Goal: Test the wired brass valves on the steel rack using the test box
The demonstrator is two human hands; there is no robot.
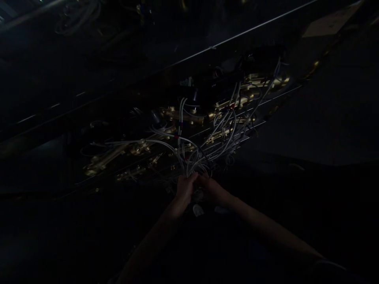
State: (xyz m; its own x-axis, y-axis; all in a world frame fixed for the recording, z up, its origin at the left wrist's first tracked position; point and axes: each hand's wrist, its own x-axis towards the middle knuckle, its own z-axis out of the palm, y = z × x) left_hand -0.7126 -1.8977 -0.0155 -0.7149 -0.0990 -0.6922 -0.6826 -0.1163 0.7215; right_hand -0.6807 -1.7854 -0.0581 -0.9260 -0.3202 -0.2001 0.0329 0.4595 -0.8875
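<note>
In a very dark scene, white cables run from several points among brass fittings and gather at my hands. My left hand is closed round the gathered bundle from the left. Close beside it, my right hand is bent in with its fingers at the same bundle; those fingers are mostly in shadow, and what they grip is hard to make out. Red and dark blue bands mark some of the cables. Brass valve fittings sit just beyond the hands.
A long metal edge slants across the top. Dark cylindrical parts are mounted above the brass fittings. Coiled cables hang at the upper left. A pale flat panel shows at the upper right. My shoe appears below my hands.
</note>
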